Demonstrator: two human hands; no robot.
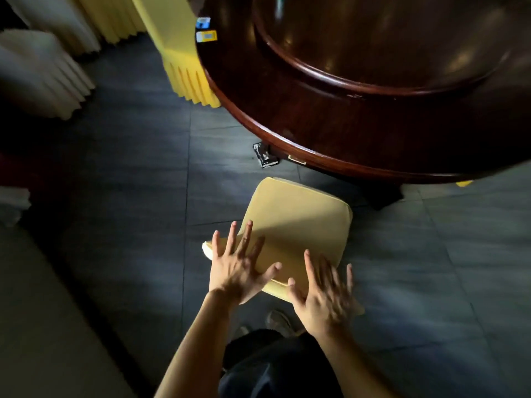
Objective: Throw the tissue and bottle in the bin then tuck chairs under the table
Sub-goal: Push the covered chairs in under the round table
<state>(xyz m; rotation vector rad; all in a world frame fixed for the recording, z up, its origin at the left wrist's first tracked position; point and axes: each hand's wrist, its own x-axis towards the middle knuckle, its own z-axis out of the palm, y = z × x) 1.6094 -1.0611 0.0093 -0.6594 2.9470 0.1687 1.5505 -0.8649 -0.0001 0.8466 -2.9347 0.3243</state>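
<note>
Here, both hands are reaching out over a yellow-covered chair (296, 222) that is standing on the dark tiled floor (138, 173), just short of the round dark wooden table (330, 122). The left hand (238, 268) is spreading wide, fingers fanned, over the near-left part of the chair's back — its palm appears to be lying against the fabric, though whether it is pressing or only hovering cannot be told. The right hand (324, 300) is likewise splaying open over the near-right edge of the chair, and it is showing blurred. Neither hand is gripping anything.

The chair's seat is facing toward the table, with its front corner lying near the table's rim but not beneath it. A raised round inner platform (388, 47) is sitting on the tabletop, and two small cards — one blue (203, 23), one yellow (206, 36) — are lying at the table's far-left edge. Another yellow-covered chair (184, 58) is standing against the table at the upper left, and pale covered chairs (43, 73) are standing well apart at the far left. A small dark object (265, 155) is lying on the floor just beside the table's edge; what it is cannot be told.
</note>
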